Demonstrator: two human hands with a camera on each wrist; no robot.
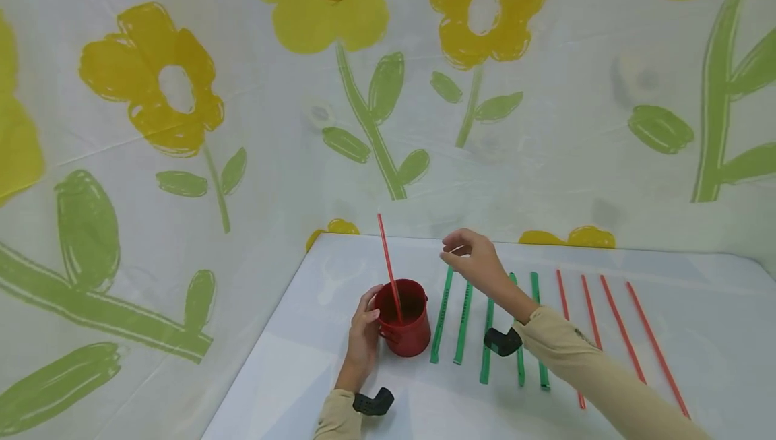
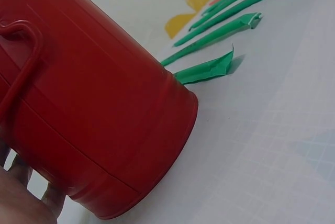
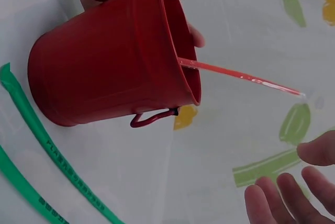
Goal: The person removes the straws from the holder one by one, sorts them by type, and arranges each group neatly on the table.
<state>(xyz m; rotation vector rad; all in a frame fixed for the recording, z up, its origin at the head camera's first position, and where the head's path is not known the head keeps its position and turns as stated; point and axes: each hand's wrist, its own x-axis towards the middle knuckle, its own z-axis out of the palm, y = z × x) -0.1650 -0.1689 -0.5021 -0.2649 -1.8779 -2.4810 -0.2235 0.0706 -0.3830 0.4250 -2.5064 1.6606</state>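
A small red metal bucket (image 1: 413, 335) with side handles stands on the white table. My left hand (image 1: 362, 332) holds it from the left, the thumb near the rim and the fingers along its side. One red straw (image 1: 386, 251) leans inside the bucket, its upper part sticking out well above the rim. My right hand (image 1: 475, 261) hovers right of that straw, over the far ends of the green straws. Its fingers (image 3: 289, 192) are loosely bent with nothing between them, apart from the straw's clear-tipped end in the right wrist view.
Several green straws in printed wrappers (image 1: 462, 325) lie side by side right of the bucket. Farther right lie several red straws (image 1: 651, 339), partly behind my right sleeve (image 1: 582, 366). A flower-patterned cloth (image 1: 545, 177) hangs behind and left of the table (image 1: 279, 359).
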